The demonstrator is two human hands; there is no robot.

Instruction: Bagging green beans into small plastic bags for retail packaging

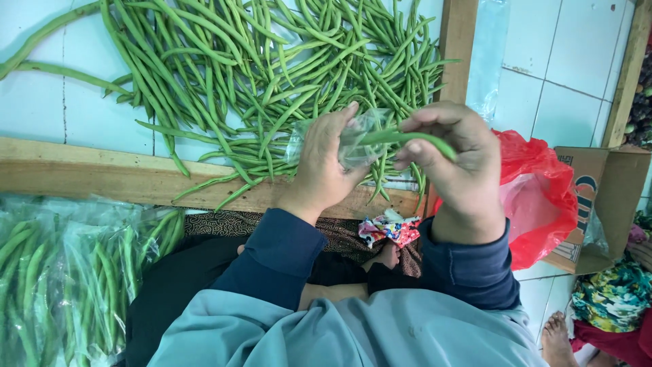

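Both hands raised in front of the chest, over the edge of a wooden frame (102, 180). Left hand (324, 163) back to camera, fingers curled up, pinching a small clear plastic bag (353, 139) by its mouth; closed grip on the bag. Right hand (455, 163) knuckles up, wrist bent inward, thumb and fingers clamped on a few green beans (407, 138), held roughly level, tips going into the bag. Dark blue sleeves on both forearms, elbows tucked in. Behind the hands, a big loose pile of green beans (272, 68) spread over white tile. Lower left, filled clear bags of beans (61, 285). Right of the right hand, a red plastic bag (543, 197) and a cardboard box (611, 197). Small patterned cloth (390, 230) on the lap. Another person's bare foot (557, 340) at bottom right.
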